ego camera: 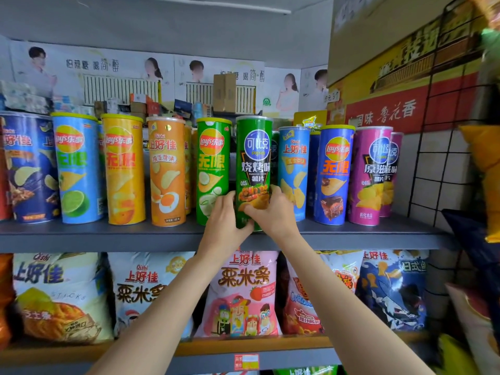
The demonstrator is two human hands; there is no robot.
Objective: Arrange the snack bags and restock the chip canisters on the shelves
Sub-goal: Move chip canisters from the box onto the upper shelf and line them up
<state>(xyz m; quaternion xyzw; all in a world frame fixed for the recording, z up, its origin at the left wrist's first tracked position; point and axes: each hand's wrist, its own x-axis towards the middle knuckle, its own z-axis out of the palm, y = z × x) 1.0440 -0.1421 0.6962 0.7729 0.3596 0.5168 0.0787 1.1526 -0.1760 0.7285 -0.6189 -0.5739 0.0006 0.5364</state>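
- Green was the colour of the chip can (253,169) that both hands held, at the front edge of the grey upper shelf (108,235), about in the middle of its length.
- The left hand (226,221) gripped the low part of the can from the left side, with fingers curled around it near the base.
- The right hand (273,209) gripped it from the right, a little higher, with the thumb across the front picture.
- The can stood upright, its long axis vertical, lid up, and the printed label faced outward to the aisle. Its bottom was hidden by the hands, so I could not tell if it fully rested on the shelf.
- It stood between a lighter green can (213,171) on the left and a light blue can (293,171) on the right, very close to both.
- In my judgement, a risk was that the can, being so near the front edge, tipped forward when released, because tall cans fall easily.
- Another risk: a push to the side could knock the neighbours, and the row might fall like dominoes.
- Snack bags (243,296) stood on the lower shelf under it, where a fallen can would land.
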